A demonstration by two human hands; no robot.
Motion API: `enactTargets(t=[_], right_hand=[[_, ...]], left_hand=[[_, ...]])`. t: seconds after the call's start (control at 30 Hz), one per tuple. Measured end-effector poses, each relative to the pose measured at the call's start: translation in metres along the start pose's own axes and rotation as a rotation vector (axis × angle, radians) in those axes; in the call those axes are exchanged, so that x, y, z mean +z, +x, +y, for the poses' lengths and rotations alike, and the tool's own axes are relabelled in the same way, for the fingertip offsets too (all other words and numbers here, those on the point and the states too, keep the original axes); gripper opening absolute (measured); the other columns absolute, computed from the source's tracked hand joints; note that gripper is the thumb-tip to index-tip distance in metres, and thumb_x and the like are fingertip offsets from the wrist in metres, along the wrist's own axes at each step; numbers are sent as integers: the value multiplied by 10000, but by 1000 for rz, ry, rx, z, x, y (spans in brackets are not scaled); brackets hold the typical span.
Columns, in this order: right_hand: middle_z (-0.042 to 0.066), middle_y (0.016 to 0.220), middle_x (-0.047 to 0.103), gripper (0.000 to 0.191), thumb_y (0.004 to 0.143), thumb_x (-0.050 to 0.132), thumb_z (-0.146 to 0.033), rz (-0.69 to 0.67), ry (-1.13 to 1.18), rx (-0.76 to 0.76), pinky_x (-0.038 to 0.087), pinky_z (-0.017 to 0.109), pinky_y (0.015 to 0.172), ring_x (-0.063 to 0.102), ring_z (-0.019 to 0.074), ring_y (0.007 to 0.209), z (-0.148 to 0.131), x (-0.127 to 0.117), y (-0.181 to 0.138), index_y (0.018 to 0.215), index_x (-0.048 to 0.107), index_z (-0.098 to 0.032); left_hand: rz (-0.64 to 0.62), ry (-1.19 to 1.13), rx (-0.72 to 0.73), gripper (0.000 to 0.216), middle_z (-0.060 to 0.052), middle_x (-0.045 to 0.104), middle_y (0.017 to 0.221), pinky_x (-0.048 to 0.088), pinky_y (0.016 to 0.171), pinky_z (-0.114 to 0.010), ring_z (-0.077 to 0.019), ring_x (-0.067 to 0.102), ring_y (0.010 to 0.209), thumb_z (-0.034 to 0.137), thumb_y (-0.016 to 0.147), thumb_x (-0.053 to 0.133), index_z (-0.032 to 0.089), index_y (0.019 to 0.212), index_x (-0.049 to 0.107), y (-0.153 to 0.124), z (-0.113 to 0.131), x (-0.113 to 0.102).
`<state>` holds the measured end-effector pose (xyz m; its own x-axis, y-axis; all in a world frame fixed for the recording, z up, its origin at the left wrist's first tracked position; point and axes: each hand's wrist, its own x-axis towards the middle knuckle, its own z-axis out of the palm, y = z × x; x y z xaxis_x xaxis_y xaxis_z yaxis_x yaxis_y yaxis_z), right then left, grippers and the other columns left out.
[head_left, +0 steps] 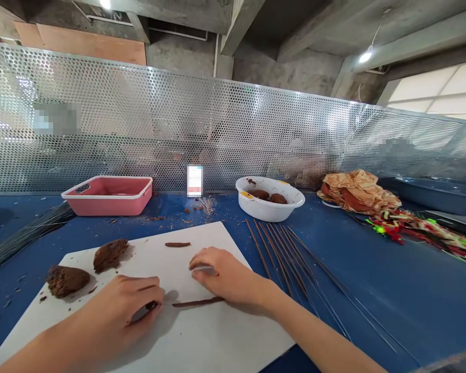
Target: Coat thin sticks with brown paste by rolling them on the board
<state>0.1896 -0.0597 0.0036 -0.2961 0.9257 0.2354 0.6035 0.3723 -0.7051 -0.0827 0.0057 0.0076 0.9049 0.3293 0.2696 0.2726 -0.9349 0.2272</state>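
Observation:
A white board (202, 342) lies in front of me, with both hands over it. My left hand (120, 311) is closed, fingers curled toward the thumb. A small dark bit shows at its fingertips, too hidden to name. Just right of it lies a thin brown clay-like roll (196, 302), whose right end meets the edge of my right hand (221, 274). The right hand's fingers are bent, with a gap between forefinger and thumb and nothing seen in it. Farther back is a shorter brown roll (177, 244). Two crumbly brown lumps (111, 255) sit at the board's left.
Several brown-coated wires (274, 248) lie right of the board. Behind stand a pink basket (112, 204) and a white basin (270, 210) holding brown lumps. Bare wires (27, 233) lie left; crumpled cloth-like material (359, 189) and colourful strands (423, 233) lie right. A perforated metal screen (217, 119) closes the back.

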Motion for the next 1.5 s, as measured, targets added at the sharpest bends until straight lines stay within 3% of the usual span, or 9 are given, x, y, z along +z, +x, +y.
enactTargets(t=[0.13, 0.27, 0.5, 0.83, 1.03, 1.17, 1.27, 1.37, 1.5], right_hand=[[36, 1110, 735, 169, 828, 811, -275, -165, 13, -119, 472, 273, 973, 656, 202, 1076, -10, 0, -7, 985, 771, -225], [32, 1062, 717, 152, 820, 748, -161, -244, 20, -115, 481, 247, 893, 650, 177, 1000, -13, 0, -9, 961, 762, -214], [-30, 748, 657, 202, 951, 618, -316, -263, 102, 154, 390, 210, 593, 543, 113, 645, -23, -10, -11, 1082, 728, -208], [19, 754, 669, 356, 1005, 537, -388, -26, -101, 139, 343, 260, 620, 519, 137, 671, 13, -16, -3, 787, 716, -171], [23, 777, 700, 296, 988, 540, -329, 152, -195, 173, 318, 268, 634, 552, 148, 698, 33, -14, 6, 789, 711, -192], [17, 727, 701, 323, 983, 530, -348, 163, -100, 233, 344, 254, 628, 577, 142, 675, 46, -6, 15, 773, 720, -192], [9, 695, 702, 319, 982, 515, -399, 224, 123, 256, 401, 245, 634, 604, 143, 645, 58, -3, 21, 869, 730, -191], [-10, 652, 686, 377, 939, 551, -527, 307, 436, 267, 418, 248, 553, 571, 140, 521, 68, -2, 28, 1038, 691, -191], [-6, 561, 629, 529, 825, 611, -710, 422, 681, 332, 361, 242, 454, 533, 137, 438, 74, -3, 33, 868, 647, -184]], left_hand=[[20, 33, -1, 216, -1, 639, 712, 363, 571, -295, -147, 591, 593, 186, 990, 491, 236, 826, 622, -2, 3, 2], [27, 114, -5, 240, 10, 625, 714, 354, 587, -287, -136, 587, 605, 166, 996, 472, 230, 811, 609, -2, 3, 3], [90, 152, 14, 201, 32, 630, 740, 363, 590, -265, -121, 576, 582, 169, 976, 493, 233, 860, 644, -3, -4, 3], [-152, -57, -142, 189, 18, 662, 712, 415, 623, -236, -138, 585, 640, 166, 905, 536, 205, 746, 631, -4, -37, -20], [-69, -36, -156, 192, 15, 685, 770, 452, 642, -235, -153, 622, 690, 202, 945, 526, 205, 823, 674, 5, -49, -30], [82, 59, -222, 279, -37, 745, 977, 515, 831, -314, -212, 676, 955, 252, 1027, 442, 205, 965, 709, 42, -32, -14], [101, 65, -90, 252, -56, 740, 1135, 503, 1024, -383, -221, 665, 1105, 248, 1024, 463, 213, 1109, 698, 81, -15, 8], [107, 96, -31, 381, -85, 610, 1474, 426, 1181, -459, -281, 494, 1430, 315, 1018, 511, 236, 1378, 606, 113, -5, 34], [77, 144, -41, 549, -142, 372, 1666, 325, 1261, -518, -317, 264, 1571, 362, 1063, 435, 175, 1579, 411, 123, -1, 67]])
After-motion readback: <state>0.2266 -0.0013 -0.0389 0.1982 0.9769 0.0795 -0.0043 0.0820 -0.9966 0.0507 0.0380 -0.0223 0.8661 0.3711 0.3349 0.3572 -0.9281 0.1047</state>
